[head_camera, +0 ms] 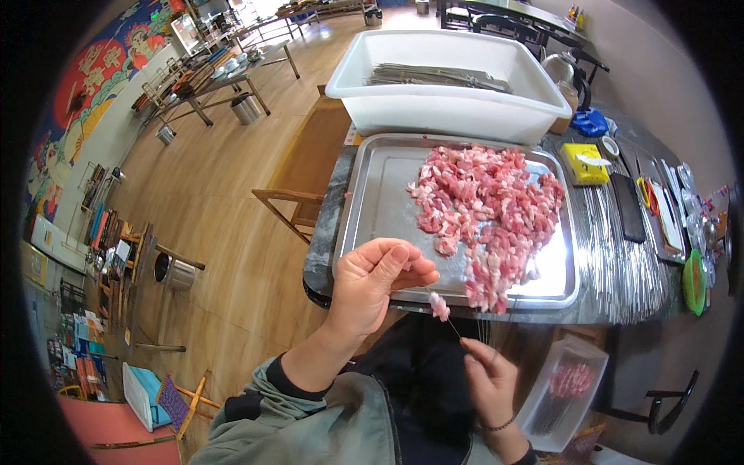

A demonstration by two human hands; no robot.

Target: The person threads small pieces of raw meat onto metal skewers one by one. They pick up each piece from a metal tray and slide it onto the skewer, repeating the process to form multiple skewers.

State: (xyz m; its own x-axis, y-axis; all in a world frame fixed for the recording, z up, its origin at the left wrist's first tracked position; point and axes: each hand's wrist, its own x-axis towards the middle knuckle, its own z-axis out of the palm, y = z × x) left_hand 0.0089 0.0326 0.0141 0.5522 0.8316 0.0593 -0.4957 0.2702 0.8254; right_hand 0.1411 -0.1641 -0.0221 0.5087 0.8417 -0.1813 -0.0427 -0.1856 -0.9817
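Observation:
My right hand [494, 372] grips a thin metal skewer [455, 330] between thumb and forefinger, below the tray's front edge. Small pieces of raw meat [440, 307] are threaded at its upper end. Several more thin skewers [483, 332] show just beyond that hand; whether it holds them I cannot tell. My left hand [378, 279] hovers over the tray's near left corner, above the skewer tip, with curled fingers. Whether a scrap of meat sits within them is unclear. A heap of diced raw meat [482, 197] covers the right part of the metal tray [381, 192].
Behind the tray stands a white plastic tub [447, 110] holding metal skewers [436, 77]. Loose skewers [616, 261] lie on the table's right, near a yellow tissue pack [584, 164], a black phone-like slab [628, 207] and scissors [648, 196]. Lower right, a translucent bin [561, 395] contains meat skewers. A wooden bench [308, 157] stands left.

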